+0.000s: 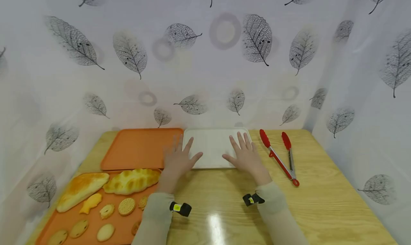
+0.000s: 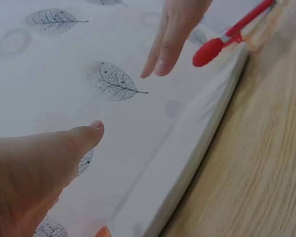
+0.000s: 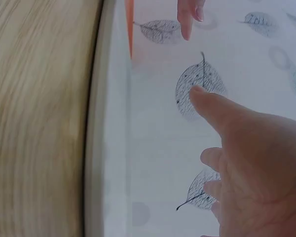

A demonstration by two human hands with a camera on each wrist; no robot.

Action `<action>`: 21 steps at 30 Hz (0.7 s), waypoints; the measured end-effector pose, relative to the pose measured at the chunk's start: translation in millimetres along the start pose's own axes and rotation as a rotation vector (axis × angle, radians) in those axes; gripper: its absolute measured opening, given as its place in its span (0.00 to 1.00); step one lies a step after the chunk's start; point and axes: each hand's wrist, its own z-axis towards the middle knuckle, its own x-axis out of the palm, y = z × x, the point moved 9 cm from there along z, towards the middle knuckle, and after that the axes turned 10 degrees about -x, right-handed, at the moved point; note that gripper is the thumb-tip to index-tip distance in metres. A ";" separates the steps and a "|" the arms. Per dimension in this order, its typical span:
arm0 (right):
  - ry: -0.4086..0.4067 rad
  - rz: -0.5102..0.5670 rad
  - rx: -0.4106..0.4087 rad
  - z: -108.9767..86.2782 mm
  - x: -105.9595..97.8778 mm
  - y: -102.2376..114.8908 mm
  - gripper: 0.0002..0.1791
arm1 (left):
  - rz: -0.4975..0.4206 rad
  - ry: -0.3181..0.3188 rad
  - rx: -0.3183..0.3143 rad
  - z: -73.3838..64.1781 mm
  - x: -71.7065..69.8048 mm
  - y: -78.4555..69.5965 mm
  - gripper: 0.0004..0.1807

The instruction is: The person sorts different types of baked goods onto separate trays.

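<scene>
My left hand (image 1: 179, 161) is over the left end of a white tray (image 1: 213, 148), beside the right edge of an empty-looking orange tray (image 1: 141, 148), its fingers spread and straight. Over the white tray's right end is my right hand (image 1: 247, 157), also with fingers spread and nothing in it. Both palms face down in the head view. From the left wrist view, the thumb of the left hand (image 2: 34, 173) stretches out above the tray. The right wrist view has the right hand (image 3: 266, 163) with its thumb extended. Whether either hand touches the tray cannot be told.
Red-tipped tongs (image 1: 284, 166) lie spread apart right of the white tray. At front left, a second orange tray (image 1: 123, 223) bears a long bread loaf (image 1: 85, 188), a ridged bread (image 1: 131, 181), a fish-shaped piece (image 1: 91, 203) and several cookies. A leaf-print curtain (image 1: 205, 66) surrounds the wooden table (image 1: 324, 188).
</scene>
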 end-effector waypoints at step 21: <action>0.047 -0.164 -0.560 -24.6 20.8 164.1 0.44 | 0.010 -0.112 0.023 -76.3 -93.2 122.0 0.42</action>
